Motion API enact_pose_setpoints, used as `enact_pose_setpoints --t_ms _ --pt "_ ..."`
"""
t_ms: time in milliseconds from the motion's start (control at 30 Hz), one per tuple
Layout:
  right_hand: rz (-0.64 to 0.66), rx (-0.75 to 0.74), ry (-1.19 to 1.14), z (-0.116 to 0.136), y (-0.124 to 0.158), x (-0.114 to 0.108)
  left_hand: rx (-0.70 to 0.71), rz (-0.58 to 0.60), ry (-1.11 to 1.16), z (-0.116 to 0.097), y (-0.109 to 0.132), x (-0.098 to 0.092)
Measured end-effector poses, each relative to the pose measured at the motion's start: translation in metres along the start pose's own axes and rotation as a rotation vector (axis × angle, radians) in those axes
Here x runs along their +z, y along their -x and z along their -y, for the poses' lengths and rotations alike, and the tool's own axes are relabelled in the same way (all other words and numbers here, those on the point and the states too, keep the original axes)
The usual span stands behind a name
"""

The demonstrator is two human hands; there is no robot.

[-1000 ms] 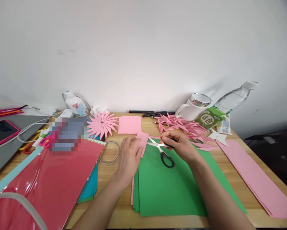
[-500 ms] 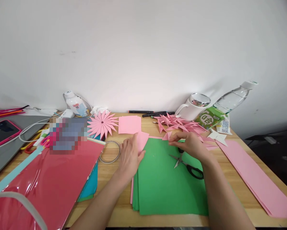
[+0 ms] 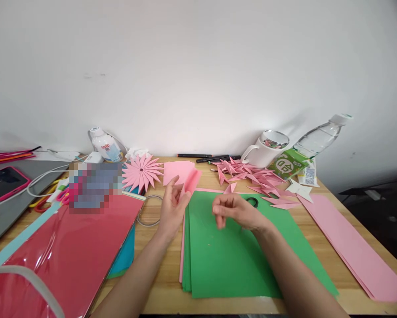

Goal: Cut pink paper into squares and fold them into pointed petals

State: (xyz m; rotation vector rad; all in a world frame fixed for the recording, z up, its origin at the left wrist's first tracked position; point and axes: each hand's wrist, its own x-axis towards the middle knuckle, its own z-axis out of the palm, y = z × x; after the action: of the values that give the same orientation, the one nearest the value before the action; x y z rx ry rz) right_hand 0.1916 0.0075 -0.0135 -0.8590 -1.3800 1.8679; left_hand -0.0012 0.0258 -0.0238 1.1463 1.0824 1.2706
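Note:
My left hand (image 3: 173, 207) is closed around a folded pink paper piece (image 3: 192, 180), held upright between thumb and fingers. My right hand (image 3: 236, 211) hovers over the green paper stack (image 3: 238, 265), its fingers curled together; no object shows in them. Under that hand lie the scissors, with one black handle loop (image 3: 252, 202) visible and the rest hidden. A small folded pink piece (image 3: 230, 188) rests at the far edge of the green paper. Behind my left hand is a stack of pink squares (image 3: 175, 170).
Beyond my right hand is a pile of pointed pink pieces (image 3: 248, 170), near a white mug (image 3: 266, 150) and a water bottle (image 3: 319, 137). A pink paper rosette (image 3: 142, 171) and a metal ring (image 3: 148, 211) lie to the left. Long pink strips (image 3: 354, 247) lie at right.
My right hand has moved left and nearer, now covering most of the scissors. My left hand has turned and lifted the pink paper, which now shows its fold.

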Motion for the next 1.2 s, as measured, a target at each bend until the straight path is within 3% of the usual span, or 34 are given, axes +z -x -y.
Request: enact_pose_setpoints --t_ms 33,100,267,400,533,800,967,1067,1200 --pt "-0.15 -0.097 0.002 -0.001 -0.003 0.0 -0.021 0.04 0.028 0.001 0.001 0.001" --pt "-0.274 -0.221 0.005 -0.004 -0.008 0.002 -0.031 0.116 0.048 0.002 0.005 0.005" --pt "-0.246 -0.31 0.147 -0.011 -0.017 0.017 0.045 0.249 -0.023 0.004 0.013 0.01" --pt "-0.379 -0.292 0.233 -0.017 -0.019 0.021 0.044 0.294 -0.049 0.001 0.015 0.009" --pt "-0.457 -0.268 0.307 -0.019 -0.019 0.018 -0.058 0.26 -0.016 -0.004 0.01 0.005" --pt "-0.454 -0.157 0.264 -0.012 -0.017 0.017 -0.156 0.194 -0.057 -0.01 0.001 -0.005" --pt "-0.455 -0.046 0.051 -0.011 -0.016 0.014 -0.239 0.216 -0.041 -0.007 -0.001 -0.012" --pt "-0.485 0.0 -0.113 -0.013 -0.016 0.011 -0.174 0.309 -0.089 -0.012 -0.001 -0.014" --pt "-0.592 0.011 -0.232 -0.014 -0.019 0.007 0.025 0.44 -0.23 -0.018 -0.001 -0.013"
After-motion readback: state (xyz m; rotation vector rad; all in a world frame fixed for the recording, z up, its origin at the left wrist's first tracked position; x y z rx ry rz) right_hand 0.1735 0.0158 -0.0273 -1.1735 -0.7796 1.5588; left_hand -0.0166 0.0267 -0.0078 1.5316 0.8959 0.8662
